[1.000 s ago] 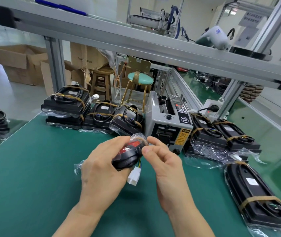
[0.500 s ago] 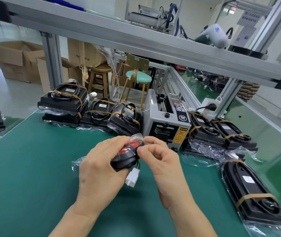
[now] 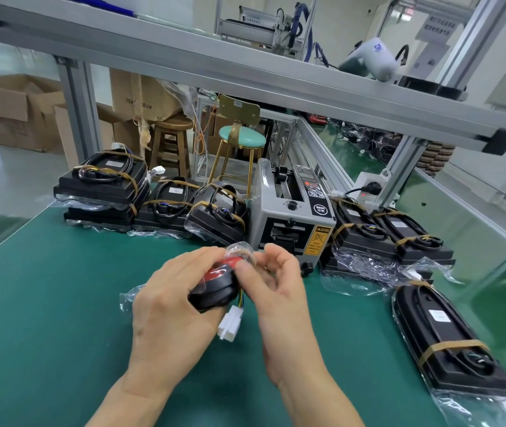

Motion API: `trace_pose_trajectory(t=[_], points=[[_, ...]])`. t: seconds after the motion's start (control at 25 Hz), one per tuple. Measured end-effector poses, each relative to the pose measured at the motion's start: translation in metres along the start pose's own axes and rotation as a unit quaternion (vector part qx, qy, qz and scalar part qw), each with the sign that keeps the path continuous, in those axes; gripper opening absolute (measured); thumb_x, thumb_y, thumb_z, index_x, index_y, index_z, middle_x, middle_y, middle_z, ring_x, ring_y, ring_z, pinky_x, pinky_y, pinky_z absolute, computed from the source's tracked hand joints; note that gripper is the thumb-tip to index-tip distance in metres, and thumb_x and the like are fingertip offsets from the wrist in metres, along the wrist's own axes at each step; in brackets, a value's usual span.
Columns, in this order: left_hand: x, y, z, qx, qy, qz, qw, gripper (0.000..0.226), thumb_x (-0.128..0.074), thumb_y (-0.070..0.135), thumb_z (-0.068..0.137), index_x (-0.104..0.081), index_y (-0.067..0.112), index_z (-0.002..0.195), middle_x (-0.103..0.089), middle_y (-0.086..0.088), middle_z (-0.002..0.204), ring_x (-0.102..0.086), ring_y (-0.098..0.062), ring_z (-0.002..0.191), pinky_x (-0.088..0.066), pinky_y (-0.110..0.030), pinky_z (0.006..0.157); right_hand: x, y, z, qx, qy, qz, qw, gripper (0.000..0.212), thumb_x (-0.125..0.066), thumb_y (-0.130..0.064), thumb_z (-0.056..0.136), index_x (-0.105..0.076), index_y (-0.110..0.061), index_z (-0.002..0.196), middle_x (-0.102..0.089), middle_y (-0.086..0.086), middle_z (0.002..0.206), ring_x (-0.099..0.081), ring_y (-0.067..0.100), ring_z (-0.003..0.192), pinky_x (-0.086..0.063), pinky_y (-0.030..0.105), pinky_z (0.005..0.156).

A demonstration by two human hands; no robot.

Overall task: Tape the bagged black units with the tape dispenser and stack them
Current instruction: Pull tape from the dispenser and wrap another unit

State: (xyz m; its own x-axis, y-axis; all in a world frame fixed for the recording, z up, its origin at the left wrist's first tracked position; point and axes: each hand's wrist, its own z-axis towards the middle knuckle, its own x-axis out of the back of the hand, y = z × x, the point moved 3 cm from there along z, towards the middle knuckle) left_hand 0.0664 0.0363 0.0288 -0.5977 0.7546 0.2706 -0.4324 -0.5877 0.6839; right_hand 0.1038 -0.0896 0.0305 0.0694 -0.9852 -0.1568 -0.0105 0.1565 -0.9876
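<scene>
My left hand (image 3: pixel 168 306) grips a small bagged black unit (image 3: pixel 214 288) with a red top, held above the green table (image 3: pixel 45 303). A white connector (image 3: pixel 230 326) on coloured wires hangs below the unit. My right hand (image 3: pixel 279 291) pinches the clear bag's end at the unit's top with thumb and fingers. The grey tape dispenser (image 3: pixel 291 217) stands just behind my hands. Taped black units sit stacked at the back left (image 3: pixel 107 186) and to the right of the dispenser (image 3: pixel 384 235). One long taped unit (image 3: pixel 442 334) lies at the right.
An aluminium frame beam (image 3: pixel 245 72) crosses overhead, with posts at the left (image 3: pixel 76 112) and right (image 3: pixel 399 167). Two stools (image 3: pixel 239 140) and cardboard boxes (image 3: pixel 8 109) stand beyond the table's far edge. A power strip (image 3: pixel 369 186) sits behind the dispenser.
My right hand's fingers have shifted along the bag's end at the unit's top. The left hand keeps its grip on the unit.
</scene>
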Motion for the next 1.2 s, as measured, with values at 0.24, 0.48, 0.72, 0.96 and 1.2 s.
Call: trace_pose_trajectory(t=[0.24, 0.48, 0.72, 0.96, 1.2], points=[[0.01, -0.002, 0.0, 0.062, -0.01, -0.073, 0.995, 0.064, -0.078, 0.011, 0.054, -0.063, 0.045, 0.107, -0.066, 0.023, 0.108, -0.063, -0.009, 0.102, -0.049, -0.022, 0.088, -0.012, 0.001, -0.006, 0.036, -0.045, -0.062, 0.996, 0.061, -0.081, -0.034, 0.066, -0.048, -0.045, 0.116, -0.058, -0.023, 0.105, -0.057, -0.01, 0.101, -0.047, 0.013, 0.086], [0.027, -0.025, 0.002, 0.147, 0.009, -0.315, 0.938, 0.079, -0.085, -0.002, 0.031, -0.073, 0.028, 0.103, -0.074, 0.001, 0.099, -0.071, -0.014, 0.087, -0.056, -0.022, 0.077, 0.023, -0.016, 0.014, 0.066, -0.185, -0.213, 0.957, 0.104, -0.088, -0.037, 0.055, -0.027, -0.049, 0.139, -0.044, -0.025, 0.136, -0.038, -0.012, 0.128, -0.032, 0.005, 0.098], [0.022, -0.043, 0.001, 0.249, -0.099, -0.534, 0.802, 0.071, -0.071, -0.008, 0.044, -0.071, 0.019, 0.109, -0.069, -0.005, 0.115, -0.066, -0.017, 0.101, -0.054, -0.022, 0.076, 0.029, -0.03, 0.018, 0.179, -0.157, -0.384, 0.892, 0.066, -0.083, -0.028, 0.054, -0.056, -0.038, 0.114, -0.061, -0.019, 0.11, -0.059, 0.005, 0.106, -0.045, 0.038, 0.097], [0.042, -0.031, 0.02, 0.192, -0.112, -0.165, 0.961, 0.032, -0.075, 0.023, 0.074, -0.072, 0.037, 0.103, -0.067, 0.019, 0.114, -0.055, 0.005, 0.114, -0.037, -0.016, 0.096, 0.028, -0.02, 0.011, 0.276, -0.092, -0.653, 0.7, 0.058, -0.075, -0.037, 0.06, -0.055, -0.034, 0.115, -0.057, -0.015, 0.109, -0.052, 0.013, 0.104, -0.028, 0.03, 0.078], [0.032, -0.018, 0.016, 0.168, -0.133, -0.054, 0.975, 0.029, -0.081, 0.004, 0.068, -0.074, 0.031, 0.075, -0.07, 0.02, 0.087, -0.063, 0.004, 0.083, -0.041, -0.003, 0.076, 0.005, -0.004, 0.011, 0.297, -0.123, -0.603, 0.73, 0.057, -0.075, -0.031, 0.059, -0.058, -0.029, 0.113, -0.059, -0.011, 0.106, -0.054, 0.016, 0.101, -0.025, 0.028, 0.076]])
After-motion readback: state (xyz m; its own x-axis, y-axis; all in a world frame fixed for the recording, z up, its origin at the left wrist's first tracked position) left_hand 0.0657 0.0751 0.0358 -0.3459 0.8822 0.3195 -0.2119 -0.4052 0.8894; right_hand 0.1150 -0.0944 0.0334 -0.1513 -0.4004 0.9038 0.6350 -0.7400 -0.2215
